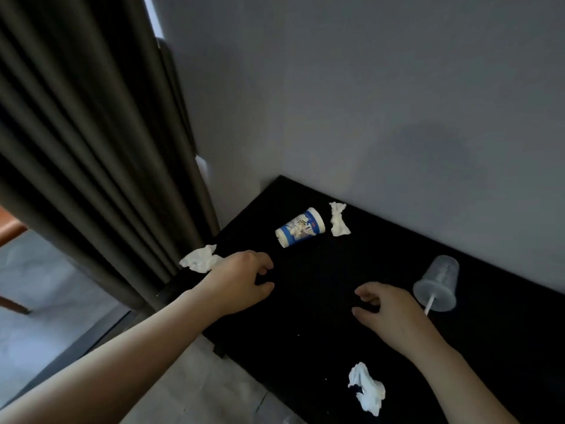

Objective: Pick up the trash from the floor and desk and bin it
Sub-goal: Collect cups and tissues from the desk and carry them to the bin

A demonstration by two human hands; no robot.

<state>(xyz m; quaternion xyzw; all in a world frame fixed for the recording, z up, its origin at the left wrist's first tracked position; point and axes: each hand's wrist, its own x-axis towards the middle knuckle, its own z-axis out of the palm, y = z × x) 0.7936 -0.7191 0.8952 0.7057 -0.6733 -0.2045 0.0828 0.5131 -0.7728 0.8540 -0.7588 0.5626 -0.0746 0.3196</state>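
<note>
Head view: over the black desk (321, 264) the left hand (241, 280) and right hand (385, 310) hover loosely curled, holding nothing. A crumpled tissue (200, 258) lies just left of the left hand at the desk's edge; beyond that hand a blue-and-white cup (300, 228) lies on its side with a second tissue (338, 219) just beside it. A clear plastic cup (437, 283) with a straw (429, 306) lies tipped just right of the right hand, and a third tissue (367, 388) sits beside the right forearm.

Grey wall (367, 87), dark pleated curtain (76, 133), black desk (315, 304), pale grey floor (36, 301)
</note>
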